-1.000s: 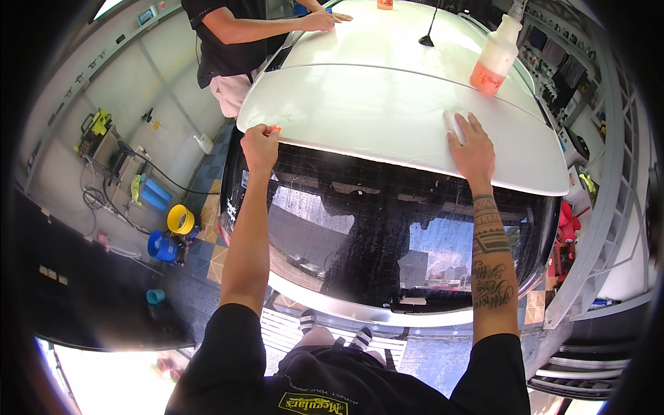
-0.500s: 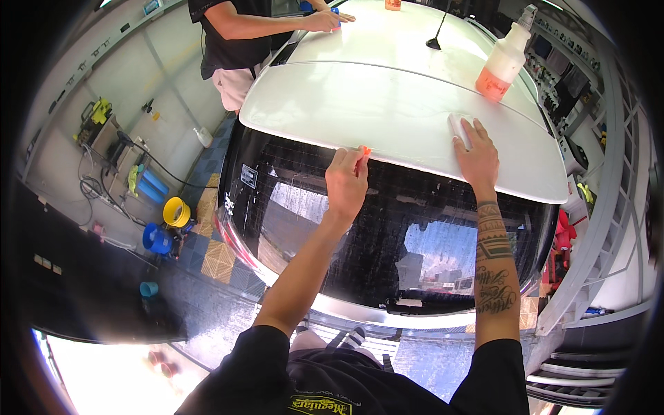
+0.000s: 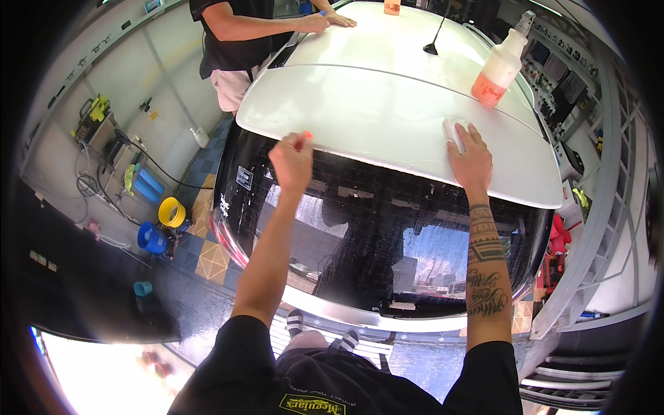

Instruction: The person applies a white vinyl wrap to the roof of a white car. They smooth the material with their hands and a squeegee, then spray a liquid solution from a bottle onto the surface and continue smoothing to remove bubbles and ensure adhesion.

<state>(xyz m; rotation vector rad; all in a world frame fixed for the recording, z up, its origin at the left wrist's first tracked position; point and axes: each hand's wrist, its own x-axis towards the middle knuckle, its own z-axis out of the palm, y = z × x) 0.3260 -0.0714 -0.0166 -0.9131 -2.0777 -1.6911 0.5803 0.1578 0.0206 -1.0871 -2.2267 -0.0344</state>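
Observation:
My left hand [image 3: 291, 164] is closed in a pinch over the rear edge of the white car's roof spoiler [image 3: 360, 114], above the dark rear window [image 3: 346, 228]. A small orange piece [image 3: 308, 136] sticks out between thumb and fingers; its exact kind is hidden by the grip. Farther right, my right hand [image 3: 472, 158] presses down on the spoiler. A folded white cloth [image 3: 454, 131] lies under its fingers, with the thumb at its near side. Beyond that hand stands a spray bottle [image 3: 499, 69], half filled with orange-pink liquid.
At the far left of the roof, another person [image 3: 235, 34] works with a blue item in one hand. A black antenna [image 3: 432, 47] rises from the roof. Yellow [image 3: 172, 212] and blue [image 3: 151, 238] buckets stand on the floor at left; a metal frame [image 3: 588, 228] is at right.
My left hand has slid left along the spoiler's rear edge with the orange piece. My right hand stays on the cloth in nearly the same place.

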